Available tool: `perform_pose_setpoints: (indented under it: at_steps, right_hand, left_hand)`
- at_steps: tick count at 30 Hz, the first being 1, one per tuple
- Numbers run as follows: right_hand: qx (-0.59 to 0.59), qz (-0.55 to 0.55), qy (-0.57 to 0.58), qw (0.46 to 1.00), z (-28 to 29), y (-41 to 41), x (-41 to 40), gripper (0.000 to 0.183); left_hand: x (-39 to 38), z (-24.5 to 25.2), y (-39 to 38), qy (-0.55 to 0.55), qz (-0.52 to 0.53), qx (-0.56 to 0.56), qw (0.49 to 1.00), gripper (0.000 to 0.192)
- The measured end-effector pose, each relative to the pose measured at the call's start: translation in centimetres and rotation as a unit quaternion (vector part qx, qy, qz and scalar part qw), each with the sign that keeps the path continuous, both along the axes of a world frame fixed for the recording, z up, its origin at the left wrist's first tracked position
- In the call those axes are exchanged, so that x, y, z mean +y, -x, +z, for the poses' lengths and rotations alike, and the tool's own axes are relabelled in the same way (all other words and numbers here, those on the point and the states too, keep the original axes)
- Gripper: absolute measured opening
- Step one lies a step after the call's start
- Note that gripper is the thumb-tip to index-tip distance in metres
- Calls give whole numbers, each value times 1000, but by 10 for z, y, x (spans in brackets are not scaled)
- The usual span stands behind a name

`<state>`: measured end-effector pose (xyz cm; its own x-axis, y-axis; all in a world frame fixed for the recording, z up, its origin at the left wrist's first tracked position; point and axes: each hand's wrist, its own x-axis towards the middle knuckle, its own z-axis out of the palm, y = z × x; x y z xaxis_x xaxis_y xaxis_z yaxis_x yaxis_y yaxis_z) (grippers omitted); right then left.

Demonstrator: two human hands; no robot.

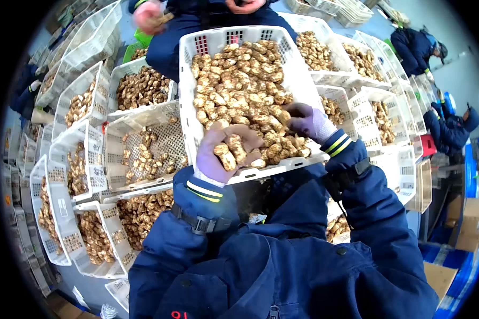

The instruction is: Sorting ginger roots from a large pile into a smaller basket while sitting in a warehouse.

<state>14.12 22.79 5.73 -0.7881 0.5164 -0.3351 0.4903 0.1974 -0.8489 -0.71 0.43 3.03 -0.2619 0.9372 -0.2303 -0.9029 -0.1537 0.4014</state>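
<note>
A white plastic crate point(251, 175) sits tilted before me, heaped with knobbly brown-and-cream tubers point(239, 83) that look like rhizomes. My left hand point(219, 153), in a lilac work glove, is palm up at the crate's near left corner with a couple of the tubers lying in its curled fingers. On the right, my gloved right hand point(309, 121) reaches into the heap; its fingertips touch tubers near the right wall, and whether they grip one cannot be told.
Several white crates of tubers stand on both sides, one point(143, 147) partly filled. A co-worker sits opposite, a blurred hand point(149, 18) holding a tuber. Other workers are at the right and far left. Cardboard boxes point(471, 223) stand at the lower right.
</note>
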Motion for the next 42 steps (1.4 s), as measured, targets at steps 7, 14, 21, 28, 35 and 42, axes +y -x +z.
perform_pose_setpoints:
  at_steps: [7, 14, 21, 28, 35, 42]
  right_hand:
    - [124, -14, 177, 976, 54, 11, -64, 40]
    - [130, -168, -263, 941, -3, -50, -6, 41]
    - [40, -161, -239, 957, -54, -69, 22, 66]
    - [73, -201, -159, 964, -79, -72, 31, 59]
    - [72, -201, -207, 955, -75, -73, 26, 50]
    - [86, -213, -175, 957, -58, -69, 13, 44]
  left_hand:
    - [5, 12, -6, -2, 23, -22, 999, 80]
    - [6, 0, -2, -27, -1, -16, 1000, 80]
    - [-52, 9, 33, -14, 43, 46, 998, 88]
    - [-248, 37, 101, 463, -48, 393, 793, 51]
    - [-108, 98, 81, 363, 79, 659, 654, 30]
    - [110, 23, 25, 113, -187, 883, 416, 38]
